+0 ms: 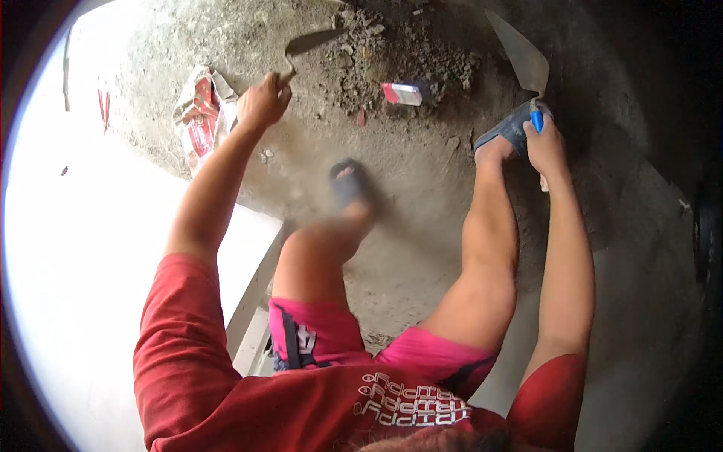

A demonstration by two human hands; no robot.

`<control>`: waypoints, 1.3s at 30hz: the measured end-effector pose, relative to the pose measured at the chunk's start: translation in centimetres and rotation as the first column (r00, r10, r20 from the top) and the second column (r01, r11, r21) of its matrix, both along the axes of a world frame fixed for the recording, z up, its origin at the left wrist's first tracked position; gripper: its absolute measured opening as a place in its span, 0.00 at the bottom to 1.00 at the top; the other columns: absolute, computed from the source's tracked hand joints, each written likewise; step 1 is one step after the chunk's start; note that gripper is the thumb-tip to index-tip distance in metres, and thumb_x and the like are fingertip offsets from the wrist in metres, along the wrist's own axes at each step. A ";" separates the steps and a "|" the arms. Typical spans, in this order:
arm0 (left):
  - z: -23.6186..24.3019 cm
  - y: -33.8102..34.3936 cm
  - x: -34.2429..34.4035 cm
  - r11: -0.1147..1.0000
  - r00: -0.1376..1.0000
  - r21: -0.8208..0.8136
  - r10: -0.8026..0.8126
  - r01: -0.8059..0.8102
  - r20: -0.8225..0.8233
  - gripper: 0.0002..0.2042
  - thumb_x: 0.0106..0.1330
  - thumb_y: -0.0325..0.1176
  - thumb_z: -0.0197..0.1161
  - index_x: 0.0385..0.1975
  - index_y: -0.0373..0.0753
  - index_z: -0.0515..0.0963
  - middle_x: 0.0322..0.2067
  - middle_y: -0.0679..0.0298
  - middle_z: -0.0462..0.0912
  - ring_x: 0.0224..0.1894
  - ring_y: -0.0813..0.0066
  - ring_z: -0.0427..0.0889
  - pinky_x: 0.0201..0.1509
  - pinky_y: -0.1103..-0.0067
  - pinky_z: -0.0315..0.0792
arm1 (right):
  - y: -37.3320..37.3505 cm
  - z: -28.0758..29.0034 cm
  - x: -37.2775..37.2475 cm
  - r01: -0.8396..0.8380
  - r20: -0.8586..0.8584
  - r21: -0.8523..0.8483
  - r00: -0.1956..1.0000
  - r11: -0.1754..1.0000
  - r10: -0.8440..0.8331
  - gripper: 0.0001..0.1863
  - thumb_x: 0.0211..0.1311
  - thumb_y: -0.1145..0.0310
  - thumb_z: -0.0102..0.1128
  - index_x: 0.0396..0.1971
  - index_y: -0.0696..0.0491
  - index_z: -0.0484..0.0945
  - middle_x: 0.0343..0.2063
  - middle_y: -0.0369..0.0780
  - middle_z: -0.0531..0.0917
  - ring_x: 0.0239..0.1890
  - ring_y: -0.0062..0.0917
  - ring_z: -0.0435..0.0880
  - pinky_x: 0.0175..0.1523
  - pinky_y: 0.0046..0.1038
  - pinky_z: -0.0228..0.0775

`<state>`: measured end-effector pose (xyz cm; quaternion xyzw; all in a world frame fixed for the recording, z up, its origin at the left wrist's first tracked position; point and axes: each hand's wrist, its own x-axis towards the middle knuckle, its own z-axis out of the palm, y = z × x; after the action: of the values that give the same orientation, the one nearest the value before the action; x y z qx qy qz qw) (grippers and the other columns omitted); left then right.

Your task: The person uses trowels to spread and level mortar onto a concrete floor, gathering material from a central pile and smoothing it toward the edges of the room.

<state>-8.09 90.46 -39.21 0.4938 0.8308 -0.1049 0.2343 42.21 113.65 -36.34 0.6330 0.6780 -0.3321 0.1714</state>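
My left hand (266, 102) is closed on the handle of a small trowel (312, 41), whose dark blade points right toward a heap of loose grey rubble (376, 60). My right hand (545, 147) grips a second trowel (527, 56), with a blue piece on its handle and a broad grey blade angled up and away, beside my right foot in a dark slipper. A small red-and-white packet (401, 94) lies on the rubble between the two trowels.
A crumpled red-and-white paper bag (197, 128) lies left of the rubble on the rough concrete floor (422, 196). A white ledge (253, 226) edges the bright left side. My feet in dark slippers rest on the floor; a dark object (704, 241) stands at the far right.
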 end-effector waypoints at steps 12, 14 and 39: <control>-17.1 7.6 -1.2 0.965 0.990 0.227 -0.110 0.128 -0.092 0.14 0.68 0.47 0.51 0.43 0.44 0.69 0.36 0.43 0.82 0.38 0.36 0.80 0.43 0.48 0.72 | -6.5 -15.7 -3.5 0.018 -0.002 0.218 1.000 0.976 -0.018 0.19 0.69 0.63 0.51 0.52 0.59 0.67 0.39 0.57 0.81 0.42 0.54 0.81 0.45 0.50 0.74; -19.6 7.3 0.6 0.936 0.982 0.301 -0.163 0.183 -0.092 0.13 0.69 0.43 0.48 0.45 0.43 0.70 0.37 0.42 0.81 0.39 0.37 0.80 0.42 0.49 0.73 | -8.3 -16.0 -3.8 0.001 0.011 0.199 1.000 0.980 -0.003 0.17 0.68 0.67 0.50 0.52 0.60 0.67 0.38 0.58 0.81 0.39 0.53 0.83 0.43 0.50 0.76; -19.6 -4.9 7.1 0.919 0.925 0.109 0.377 -0.379 0.043 0.14 0.65 0.34 0.54 0.46 0.32 0.68 0.39 0.41 0.82 0.41 0.44 0.83 0.46 0.59 0.77 | -22.7 -14.4 2.7 0.272 -0.147 0.200 0.958 0.941 -0.245 0.17 0.63 0.61 0.56 0.43 0.60 0.72 0.39 0.56 0.81 0.43 0.54 0.80 0.46 0.49 0.71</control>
<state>-0.97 85.54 -58.77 0.3378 0.9127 -0.0044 0.2300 44.88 90.97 -50.76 0.7103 0.6304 -0.3129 0.0147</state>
